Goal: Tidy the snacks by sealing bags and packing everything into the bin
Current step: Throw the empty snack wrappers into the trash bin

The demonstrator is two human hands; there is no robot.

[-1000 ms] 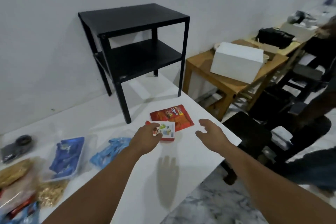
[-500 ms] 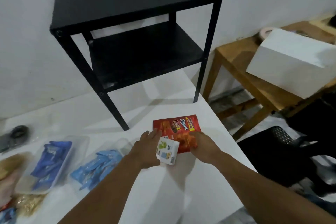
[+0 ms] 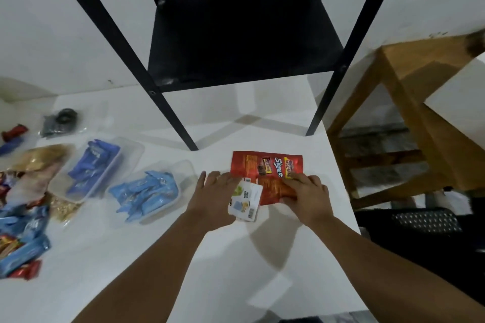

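Right hand [image 3: 307,198] grips the flat red foil snack bag [image 3: 266,176] on the white table [image 3: 236,270]; left hand [image 3: 216,195] holds a small white card packet [image 3: 245,200], fingers extended.

- A plain home room or a makeshift workroom; which one cannot be told.
- White table [image 3: 236,257] against a bare white wall [image 3: 65,21].
- Beyond the hands, a black two-tier shelf [image 3: 244,34]; right of them, a wooden side table [image 3: 420,65].
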